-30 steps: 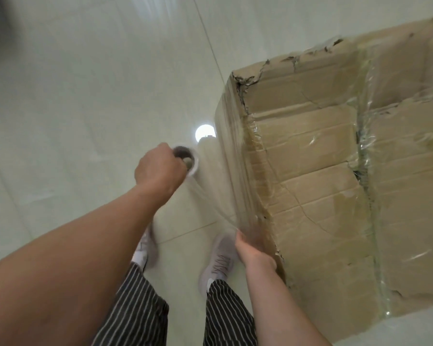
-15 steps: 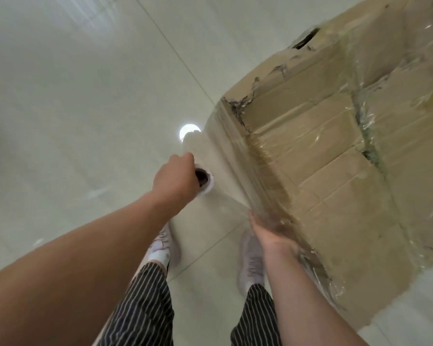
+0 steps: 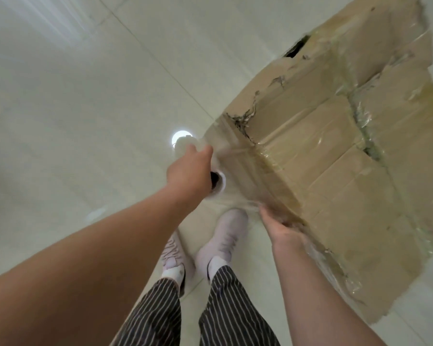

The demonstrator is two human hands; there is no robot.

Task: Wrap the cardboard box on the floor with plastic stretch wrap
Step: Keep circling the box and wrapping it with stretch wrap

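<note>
A large worn cardboard box (image 3: 340, 156) stands on the pale tiled floor at the right, its top and sides covered in shiny clear film. My left hand (image 3: 189, 173) grips the top end of an upright stretch wrap roll (image 3: 216, 182), whose hollow core shows beside my fingers. A sheet of clear film (image 3: 238, 178) runs from the roll to the box's near corner. My right hand (image 3: 283, 227) presses flat against the film on the box's near side, fingers spread.
My two feet in light sneakers (image 3: 225, 238) and striped trousers stand just left of the box. A bright ceiling light reflection (image 3: 181, 137) shines on the glossy floor (image 3: 85, 108) beyond the roll. Open tiled floor lies to the left.
The view has swung, so the box appears rotated further right. My left hand carried the roll closer to the box corner, and my right hand slid along the film on the near side.
</note>
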